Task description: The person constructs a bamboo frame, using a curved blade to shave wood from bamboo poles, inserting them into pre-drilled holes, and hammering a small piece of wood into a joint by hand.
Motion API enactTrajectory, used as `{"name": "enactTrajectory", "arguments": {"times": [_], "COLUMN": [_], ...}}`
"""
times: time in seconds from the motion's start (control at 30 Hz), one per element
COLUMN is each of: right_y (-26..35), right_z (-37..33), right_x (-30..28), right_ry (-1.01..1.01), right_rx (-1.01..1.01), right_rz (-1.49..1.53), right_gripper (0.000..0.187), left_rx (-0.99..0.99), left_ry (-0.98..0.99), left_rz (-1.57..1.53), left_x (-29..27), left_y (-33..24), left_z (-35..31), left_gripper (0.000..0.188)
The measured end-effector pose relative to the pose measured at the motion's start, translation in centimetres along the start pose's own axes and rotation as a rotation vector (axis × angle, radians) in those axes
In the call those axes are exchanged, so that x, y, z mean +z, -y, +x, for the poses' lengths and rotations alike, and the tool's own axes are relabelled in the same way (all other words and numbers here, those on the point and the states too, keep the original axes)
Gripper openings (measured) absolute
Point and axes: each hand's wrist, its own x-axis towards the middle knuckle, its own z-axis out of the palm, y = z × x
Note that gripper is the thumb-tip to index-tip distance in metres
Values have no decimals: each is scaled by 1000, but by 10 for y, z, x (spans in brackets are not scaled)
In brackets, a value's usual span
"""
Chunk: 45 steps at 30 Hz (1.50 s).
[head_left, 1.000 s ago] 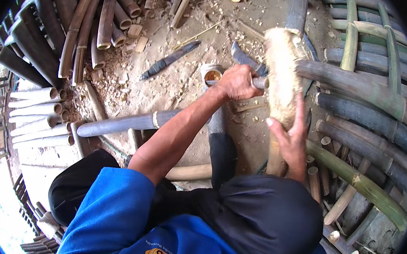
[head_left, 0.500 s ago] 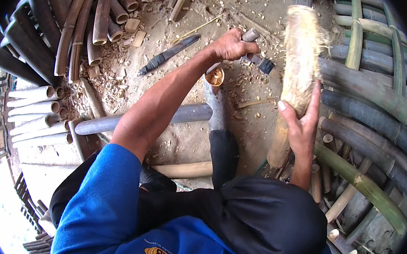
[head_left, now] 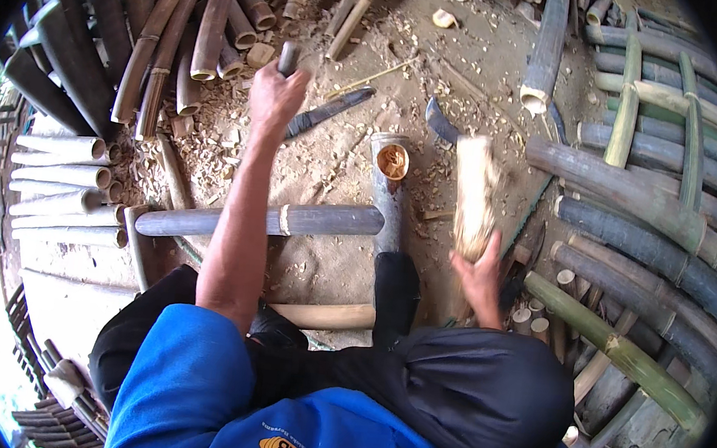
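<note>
My left hand [head_left: 274, 101] is closed round a dark, rounded tool handle [head_left: 288, 57], above the wood chips left of centre. The rest of that tool is hidden behind the hand and wrist. My right hand [head_left: 479, 273] grips the lower end of a thick wooden club [head_left: 477, 187], pale and frayed, smeared by motion. Between the two hands stands a grey bamboo post [head_left: 380, 196], its open end [head_left: 393, 161] lined with orange-brown shavings. A second bamboo pole [head_left: 325, 220] meets this post from the left and passes behind my left forearm.
A wrapped-handle knife [head_left: 330, 111] and a curved blade [head_left: 442, 120] lie on the chip-strewn ground. Brown bamboo poles [head_left: 214, 24] lean at the far left, with cut tubes [head_left: 64, 177] below. Bamboo is stacked at right [head_left: 626, 183], beside a green pole [head_left: 620, 349].
My left hand has swung left with the tool, away from the post's open end. My right hand has moved left and nearer to me with the club. The whole view has shifted slightly.
</note>
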Motion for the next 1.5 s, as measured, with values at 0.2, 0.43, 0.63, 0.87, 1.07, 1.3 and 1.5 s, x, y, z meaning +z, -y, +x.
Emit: {"name": "enactTrajectory", "arguments": {"times": [0.2,0.43,0.63,0.87,1.07,1.3,1.5], "right_y": [-62,82,102,118,121,100,139], "right_z": [-25,157,313,266,95,73,209], "right_x": [36,-68,-94,-66,4,-20,-38], "right_ry": [49,-492,-492,-358,-225,-32,-89], "right_rx": [-56,-397,-33,-122,-166,-17,60], "right_rz": [-258,-289,-149,276,292,222,726], "right_gripper": [90,50,78,62,62,32,48], "left_rx": [2,207,348,-149,-447,-83,-519], "left_ry": [-85,-539,50,669,1227,1209,1470], "left_rz": [649,365,-178,-852,-1010,-455,-926], "left_x": [-33,-4,65,109,104,72,38], "left_y": [161,100,37,25,3,-1,56], "left_z": [53,2,-37,-108,-108,-140,-187], "left_gripper": [35,48,27,29,81,59,59]}}
